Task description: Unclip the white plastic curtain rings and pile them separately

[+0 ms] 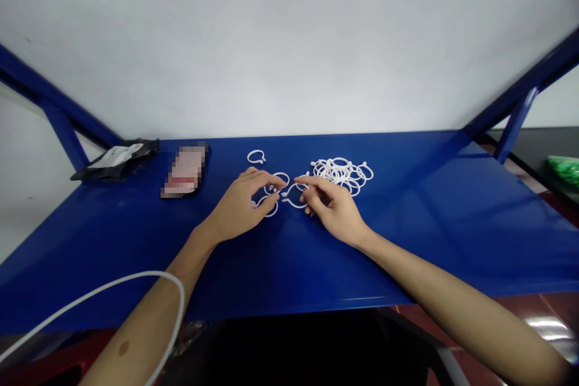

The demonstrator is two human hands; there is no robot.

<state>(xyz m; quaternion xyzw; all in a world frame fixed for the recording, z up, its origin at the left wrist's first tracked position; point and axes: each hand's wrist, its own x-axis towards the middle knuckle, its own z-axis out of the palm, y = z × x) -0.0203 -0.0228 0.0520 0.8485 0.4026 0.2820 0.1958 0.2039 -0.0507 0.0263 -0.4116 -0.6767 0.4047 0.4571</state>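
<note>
White plastic shower curtain rings, each an open loop with knobbed ends, lie on a blue table (253, 271). My left hand (237, 205) is curled, thumb and index fingertip close together on the white end of a curtain ring (271, 215); another loop shows just behind these fingers. In my right hand (335, 208) a curtain ring (292, 203) is pinched, its knobbed opening facing my left fingertips; the index finger stretches above it. Behind my right hand is a tangled pile of rings (340, 163). A single ring (256, 151) lies apart, beyond my left hand.
At the back left lie a blurred-out phone-shaped object (185, 170) and a black plastic package (120, 160) with a white label. A white cable (104, 286) loops across my left forearm. Blue metal braces (515, 123) flank the table; a pale wall stands behind.
</note>
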